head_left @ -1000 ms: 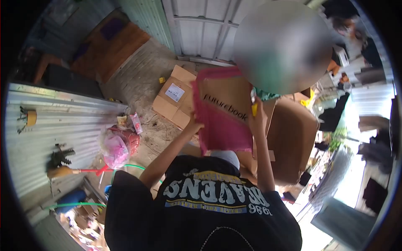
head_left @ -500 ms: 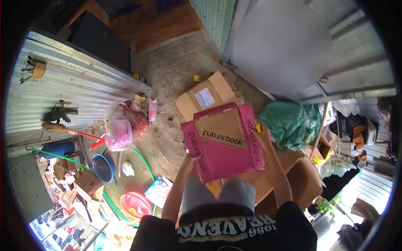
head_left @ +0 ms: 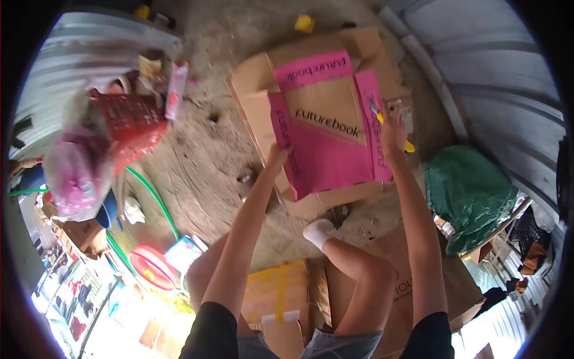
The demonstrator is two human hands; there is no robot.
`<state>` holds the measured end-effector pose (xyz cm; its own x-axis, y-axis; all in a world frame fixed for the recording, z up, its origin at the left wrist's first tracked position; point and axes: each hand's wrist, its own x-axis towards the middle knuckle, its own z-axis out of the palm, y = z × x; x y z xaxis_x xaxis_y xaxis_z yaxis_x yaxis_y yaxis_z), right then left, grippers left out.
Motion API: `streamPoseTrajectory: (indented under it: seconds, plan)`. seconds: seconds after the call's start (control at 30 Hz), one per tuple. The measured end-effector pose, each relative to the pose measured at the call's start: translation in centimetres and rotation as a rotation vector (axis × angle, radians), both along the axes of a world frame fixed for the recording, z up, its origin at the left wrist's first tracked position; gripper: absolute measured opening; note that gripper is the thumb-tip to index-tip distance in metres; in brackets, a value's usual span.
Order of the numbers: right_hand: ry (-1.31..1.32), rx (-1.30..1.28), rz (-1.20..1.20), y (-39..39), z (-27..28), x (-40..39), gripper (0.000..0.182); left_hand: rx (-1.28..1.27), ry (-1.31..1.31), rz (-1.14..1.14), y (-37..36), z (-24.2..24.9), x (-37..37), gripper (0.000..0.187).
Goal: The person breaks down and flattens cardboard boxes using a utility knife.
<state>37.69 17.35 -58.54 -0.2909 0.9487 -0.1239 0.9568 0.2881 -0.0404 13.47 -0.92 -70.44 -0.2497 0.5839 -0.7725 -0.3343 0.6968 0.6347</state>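
Note:
A flattened pink cardboard box printed "Futurebook" lies over larger brown flattened cardboard on the ground in front of me. My left hand is closed on the pink box's left edge. At the opposite edge, my right hand is closed round a yellow utility knife, its blade end pointing up and left over the side flap. The right fingers are also against that flap; how firmly they hold it is hidden.
A green plastic sack sits at the right by the corrugated wall. Brown cartons stand close to my legs. To the left are a red bag, a clear bag with pink contents, a green hose and a red basin.
Both hands have moved forward and down with the pink box, from above my lap onto the brown cardboard. My view has tilted, and my legs are now spread apart.

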Motion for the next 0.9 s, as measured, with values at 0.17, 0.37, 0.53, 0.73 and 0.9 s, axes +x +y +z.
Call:
streamPoseTrajectory:
  seconds: [0.17,0.37,0.53,0.73,0.9]
  plan:
    - [-0.097,-0.061,-0.094,-2.5,-5.3,0.5,0.051,-0.046,0.002,-0.024,0.6,-1.1,0.6,0.019]
    - [-0.196,-0.09,-0.21,-2.2,-5.7,4.3,0.031,-0.24,-0.305,-0.109,0.9,2.4,1.0,0.035]
    - [0.03,-0.213,-0.235,-2.2,-5.4,6.2,0.027,-0.042,0.088,0.018,8.4,6.1,-1.7,0.079]
    - [0.403,-0.306,-0.147,0.5,-6.7,7.3,0.031,0.348,0.099,-0.026,13.5,3.6,-8.5,0.045]
    - [0.095,-0.269,-0.147,3.2,-8.4,6.3,0.046,0.252,0.416,0.004,12.2,-2.7,-8.7,0.042]
